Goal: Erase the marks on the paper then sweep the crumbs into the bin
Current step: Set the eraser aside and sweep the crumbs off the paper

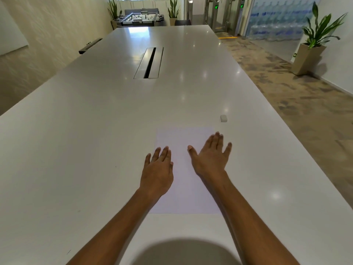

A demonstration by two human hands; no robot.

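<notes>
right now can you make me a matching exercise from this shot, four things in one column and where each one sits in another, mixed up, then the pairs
Things
1. eraser
2. paper
3. left hand
4. cable slot

Places
A. set into the middle of the table, far from the person
B. fingers straight, over the paper's left edge
C. flat on the table under both hands
D. on the bare table, just beyond the paper's far right corner

Pairs: 1-D, 2-C, 3-B, 4-A

The right hand is spread open over the paper's right side, short of the eraser.
</notes>
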